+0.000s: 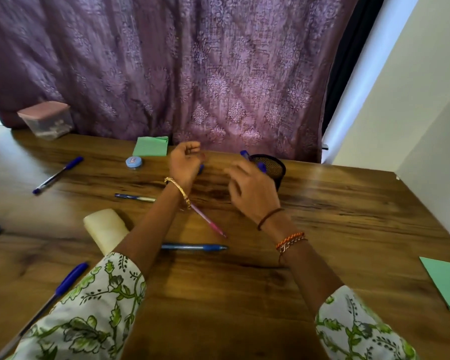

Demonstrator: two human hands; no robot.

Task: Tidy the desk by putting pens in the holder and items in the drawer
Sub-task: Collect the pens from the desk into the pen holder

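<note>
Hovering over the middle of the wooden surface (pixel 322 229), both hands are raised above it. The left hand (pixel 186 162) has its fingers loosely curled; a small blue thing shows just at its right edge, but whether the fingers grip it I cannot tell. The right hand (pixel 252 190) is blurred, with fingers spread and relaxed, holding nothing — it sits just in front of the black mesh holder (pixel 273 167).

The holder stands at about 1 o'clock from the hands, near the purple curtain (pixel 192 74), and blue pen tops (pixel 244 153) stick out of it. Other pens lie loose on the surface: a pink pen (pixel 211 223) between the two forearms, a blue pen (pixel 195 247) just below it, a dark blue pen (pixel 134 198) at 9 o'clock, one blue pen (pixel 59 175) at 10 o'clock, and another (pixel 68 281) at 7 o'clock beside the flowered sleeve (pixel 89 320).

At 11 o'clock lie a green notepad (pixel 151 146) and a small round blue tin (pixel 134 162). A pale block (pixel 105 229) rests at 8 o'clock — a clear box with pink lid (pixel 46 119) stands far at 10 o'clock.
</note>
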